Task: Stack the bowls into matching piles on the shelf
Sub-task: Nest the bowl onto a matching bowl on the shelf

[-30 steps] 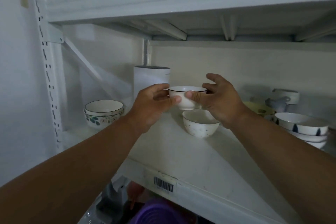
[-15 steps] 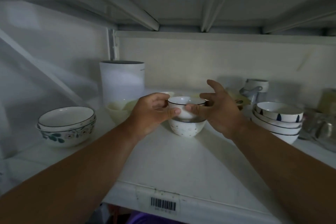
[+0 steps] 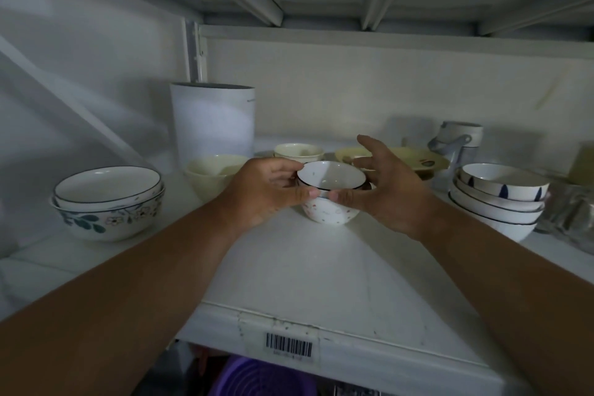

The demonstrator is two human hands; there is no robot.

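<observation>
A small white bowl with a thin dark rim (image 3: 331, 175) sits nested in the mouth of a speckled white bowl (image 3: 328, 212) that stands mid-shelf on the white shelf (image 3: 305, 270); the upper bowl shows a few tiny flecks on its inner wall, and the lower one carries small reddish and dark spots on its outside. The left hand (image 3: 266, 191) has fingers and thumb curled round the left side of the rimmed bowl, thumb tip on its near rim. The right hand (image 3: 385, 190) pinches the near rim with its thumb while its other fingers spread loosely open behind the bowl. A barcode label (image 3: 289, 344) is stuck on the shelf's front edge; its small print is too blurred to read, as is the faint lettering near the top of the tall white canister (image 3: 212, 125). To the left, a dark-rimmed bowl rests inside a floral bowl (image 3: 109, 219) with green leaves. Behind the hands stand a cream bowl (image 3: 212, 170), a cream cup (image 3: 299, 153) and a yellow dish (image 3: 418, 161). At the right, a stack of white bowls with dark blue marks (image 3: 498, 199) stands in front of a white mug (image 3: 459, 138). Below the shelf a purple ribbed object (image 3: 260, 376) shows.
</observation>
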